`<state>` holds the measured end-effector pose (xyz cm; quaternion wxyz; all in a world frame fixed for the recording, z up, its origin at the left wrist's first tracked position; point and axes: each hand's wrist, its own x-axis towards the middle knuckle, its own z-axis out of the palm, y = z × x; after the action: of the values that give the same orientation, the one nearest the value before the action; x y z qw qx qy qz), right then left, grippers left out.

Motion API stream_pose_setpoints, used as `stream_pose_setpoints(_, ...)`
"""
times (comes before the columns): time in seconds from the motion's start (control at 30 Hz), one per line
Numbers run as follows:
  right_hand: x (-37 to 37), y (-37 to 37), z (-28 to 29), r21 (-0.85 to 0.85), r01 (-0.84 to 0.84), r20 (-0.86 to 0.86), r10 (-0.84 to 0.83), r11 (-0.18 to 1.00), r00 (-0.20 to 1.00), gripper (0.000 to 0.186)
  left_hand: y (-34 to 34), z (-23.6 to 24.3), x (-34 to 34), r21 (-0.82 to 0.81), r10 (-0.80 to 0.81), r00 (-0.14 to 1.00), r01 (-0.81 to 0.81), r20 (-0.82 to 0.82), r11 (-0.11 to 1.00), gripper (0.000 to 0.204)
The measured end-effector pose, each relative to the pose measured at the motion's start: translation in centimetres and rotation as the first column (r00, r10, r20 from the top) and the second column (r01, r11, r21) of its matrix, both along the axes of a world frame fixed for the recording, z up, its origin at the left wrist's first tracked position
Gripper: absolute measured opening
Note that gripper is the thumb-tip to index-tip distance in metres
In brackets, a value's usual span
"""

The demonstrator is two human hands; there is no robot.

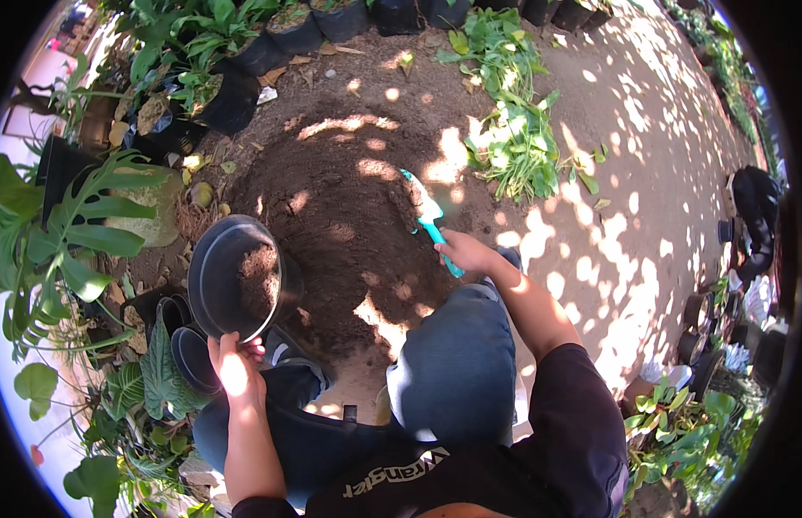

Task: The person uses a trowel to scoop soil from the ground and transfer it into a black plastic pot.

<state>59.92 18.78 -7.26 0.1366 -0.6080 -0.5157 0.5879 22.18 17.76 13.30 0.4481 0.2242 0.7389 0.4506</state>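
My left hand (235,358) grips the near rim of a round black plant pot (212,285), which is tilted so that its inside shows. Some dark soil (259,274) lies in the pot along its right side. My right hand (465,253) is closed around the handle of a turquoise hand trowel (434,226). Brown soil rests on the trowel's blade, which is over the right part of a broad soil heap (340,216) on the ground. The heap spreads between the pot and the trowel, in front of my knees.
Smaller black pots (193,358) stand beside my left leg. Pulled green leafy plants (515,142) lie beyond the trowel. Potted plants in black bags (340,19) line the far edge, and a large split-leaf plant (103,207) reaches in from the left. More pots (696,324) stand at the right.
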Motion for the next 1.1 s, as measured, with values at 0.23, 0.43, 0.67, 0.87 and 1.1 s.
stream_pose_setpoints(0.23,-1.7,4.7,8.9,0.053,-0.121,0.007,0.121,0.991,0.993,0.026,0.1,0.1,-0.5,0.060,-0.067,0.997,0.064,0.040,0.996,0.019)
stream_pose_setpoints(0.43,-4.5,7.2,18.7,0.169,-0.339,0.027,0.339,0.926,0.940,0.023,-0.1,1.0,-0.6,0.138,-0.058,0.995,0.046,0.083,0.989,0.022)
stream_pose_setpoints(0.67,-11.6,6.9,27.6,0.261,-0.391,0.009,0.403,0.883,0.915,0.021,-1.4,0.8,-1.4,0.250,-0.081,0.985,0.040,0.155,0.967,0.040)
stream_pose_setpoints(0.87,-18.2,4.8,28.7,0.565,-0.457,0.353,0.299,0.687,0.886,0.025,-2.3,3.4,-2.5,0.259,-0.075,0.970,0.013,0.230,0.966,0.041)
stream_pose_setpoints(1.1,-20.6,3.8,27.7,0.678,-0.267,0.209,0.169,0.685,0.963,0.024,-3.5,4.6,-5.1,0.213,-0.009,0.981,-0.032,0.192,0.976,0.054)
